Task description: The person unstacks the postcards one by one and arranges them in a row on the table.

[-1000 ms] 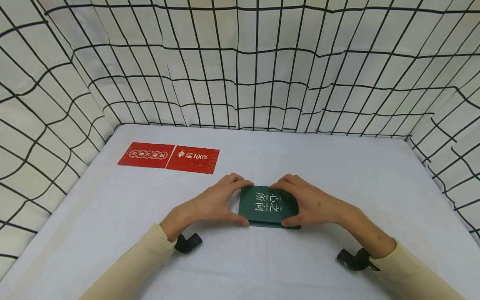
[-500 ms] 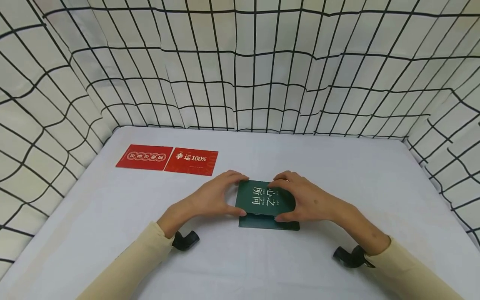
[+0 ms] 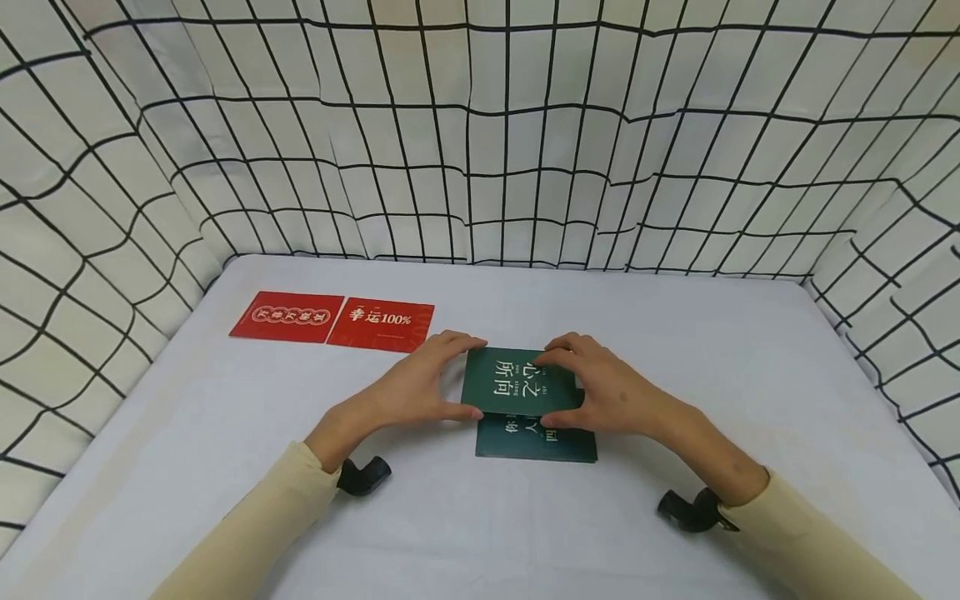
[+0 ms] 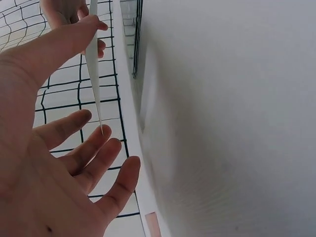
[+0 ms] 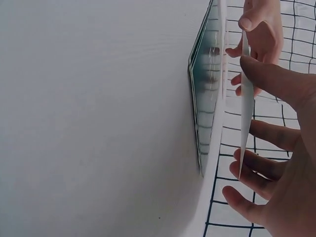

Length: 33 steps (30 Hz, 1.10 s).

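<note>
Both hands hold a dark green card (image 3: 483,383) with white characters by its edges, thumbs at the near edge and fingers at the far one. My left hand (image 3: 401,390) grips its left end, my right hand (image 3: 618,392) its right end. In both wrist views the held card (image 4: 92,64) shows edge-on as a thin pale strip, raised off the table. Under and nearer lie more green cards (image 3: 536,446), partly covered by the held one in the head view. From the right wrist, these lower cards (image 5: 205,94) lie flat in a thin, slightly spread pile.
Two red cards, one (image 3: 287,317) with linked ring shapes and another (image 3: 381,324) reading 100%, lie side by side at the back left of the white table (image 3: 637,317). Black netting (image 3: 480,137) over white cloth borders the back and sides.
Both hands have carried the upper green card away from the body and slightly left. The green card below has come into view with its characters showing. The red cards stay put.
</note>
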Each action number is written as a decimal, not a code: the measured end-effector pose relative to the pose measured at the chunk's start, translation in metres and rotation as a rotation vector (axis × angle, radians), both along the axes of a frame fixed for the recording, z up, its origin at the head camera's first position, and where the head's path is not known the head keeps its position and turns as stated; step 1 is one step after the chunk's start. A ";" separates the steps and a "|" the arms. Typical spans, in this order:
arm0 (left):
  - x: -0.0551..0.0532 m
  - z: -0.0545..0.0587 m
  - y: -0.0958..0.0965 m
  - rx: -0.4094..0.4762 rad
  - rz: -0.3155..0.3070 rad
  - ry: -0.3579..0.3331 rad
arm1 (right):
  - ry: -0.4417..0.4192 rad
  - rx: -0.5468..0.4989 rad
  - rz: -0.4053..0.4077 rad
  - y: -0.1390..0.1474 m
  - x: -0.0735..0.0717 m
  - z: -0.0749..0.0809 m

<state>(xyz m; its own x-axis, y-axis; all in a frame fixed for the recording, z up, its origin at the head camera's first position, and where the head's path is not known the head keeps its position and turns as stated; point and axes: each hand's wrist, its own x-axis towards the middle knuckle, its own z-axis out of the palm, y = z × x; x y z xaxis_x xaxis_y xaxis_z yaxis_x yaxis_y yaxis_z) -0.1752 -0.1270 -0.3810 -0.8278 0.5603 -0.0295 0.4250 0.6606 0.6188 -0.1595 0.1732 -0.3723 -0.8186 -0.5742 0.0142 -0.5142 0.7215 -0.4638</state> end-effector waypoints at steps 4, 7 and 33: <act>0.000 0.001 -0.002 -0.016 -0.003 0.013 | -0.035 -0.013 -0.020 -0.003 0.000 -0.001; -0.001 0.000 -0.004 -0.026 -0.007 0.024 | -0.042 -0.024 -0.026 -0.004 -0.001 -0.001; -0.016 0.010 -0.001 -0.047 -0.034 0.048 | 0.022 0.013 0.006 -0.012 -0.014 0.000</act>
